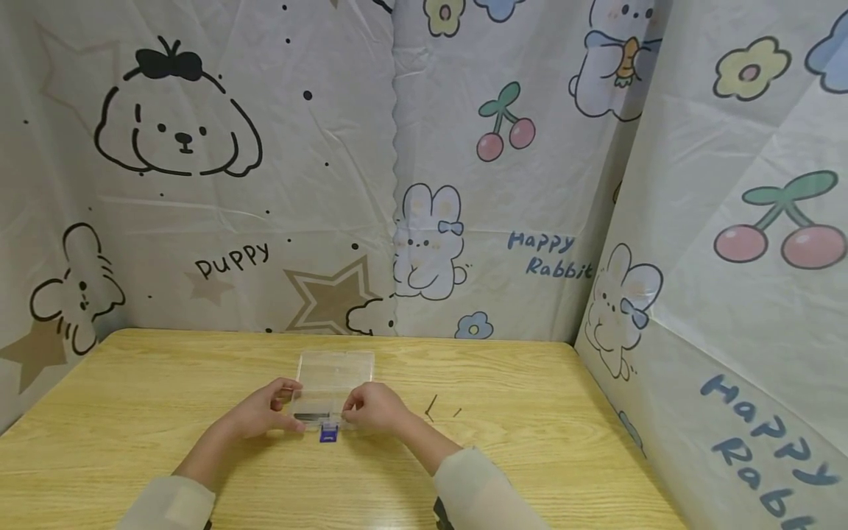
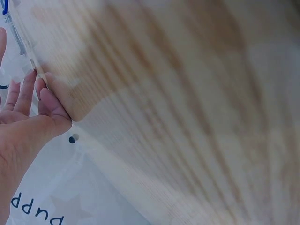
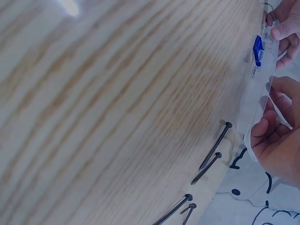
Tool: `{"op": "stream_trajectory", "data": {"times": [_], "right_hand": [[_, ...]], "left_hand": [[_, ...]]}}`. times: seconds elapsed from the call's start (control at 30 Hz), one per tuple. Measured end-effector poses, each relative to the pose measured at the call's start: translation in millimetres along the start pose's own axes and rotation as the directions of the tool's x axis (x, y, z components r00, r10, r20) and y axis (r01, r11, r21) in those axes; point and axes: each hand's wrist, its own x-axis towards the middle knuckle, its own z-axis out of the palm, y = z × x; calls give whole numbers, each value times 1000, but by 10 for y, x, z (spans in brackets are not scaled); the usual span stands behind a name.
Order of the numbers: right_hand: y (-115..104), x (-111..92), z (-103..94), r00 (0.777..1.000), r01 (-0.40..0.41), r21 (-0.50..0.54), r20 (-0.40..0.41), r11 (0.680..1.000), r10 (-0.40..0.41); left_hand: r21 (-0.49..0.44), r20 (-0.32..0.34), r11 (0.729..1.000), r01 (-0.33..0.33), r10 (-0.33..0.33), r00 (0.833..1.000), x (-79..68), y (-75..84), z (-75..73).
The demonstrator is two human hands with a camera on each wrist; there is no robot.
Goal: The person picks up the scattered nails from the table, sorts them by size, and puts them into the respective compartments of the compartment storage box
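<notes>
A clear plastic box with a blue latch at its front lies on the table, its clear lid raised at the back. Dark slender pieces lie along the front inside it. My left hand grips the box's left side, thumb at the front corner and fingers along the side. Curled fingers of my right hand are at the box's front right part; I cannot tell whether they pinch anything. In the right wrist view, the right fingertips overlap the box's end wall.
Several dark nails lie on the wood-grain table to the right of the box. Printed cloth hangs behind the table and along its sides.
</notes>
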Motion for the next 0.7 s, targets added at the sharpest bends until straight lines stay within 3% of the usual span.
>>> {"op": "stream_trajectory", "data": {"times": [0.33, 0.7], "right_hand": [[23, -32, -117, 1000, 4, 40, -30, 999, -3], [212, -146, -341, 998, -21, 72, -50, 997, 25]], "left_hand": [[3, 1, 1000, 8, -8, 1000, 5, -16, -2], [1, 11, 1000, 1, -1, 1000, -9, 18, -8]]}}
